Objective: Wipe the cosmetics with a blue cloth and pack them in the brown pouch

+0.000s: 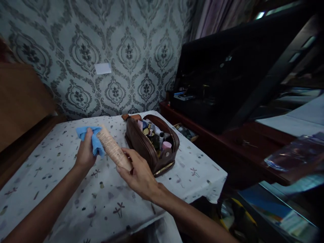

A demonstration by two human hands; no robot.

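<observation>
A peach-coloured tube (pixel 112 146) with printed text is held at a slant above the table. My right hand (pixel 139 172) grips its lower end between thumb and fingers. A light blue cloth (pixel 97 143) is bunched in my left hand (pixel 86 150), whose thumb lies on top of it; the cloth touches the tube's upper end. Just beyond my right hand stands an unzipped brown toiletry bag (pixel 140 141), packed with several bottles and jars, among them a pink-lidded jar (pixel 166 145).
The bag stands on a table with a patterned white tablecloth (pixel 121 202). A cardboard box (pixel 24 101) is at the left. To the right, a large black television (pixel 215 77) stands on a dark red cabinet (pixel 227 141), with an open drawer (pixel 186 131) behind the bag.
</observation>
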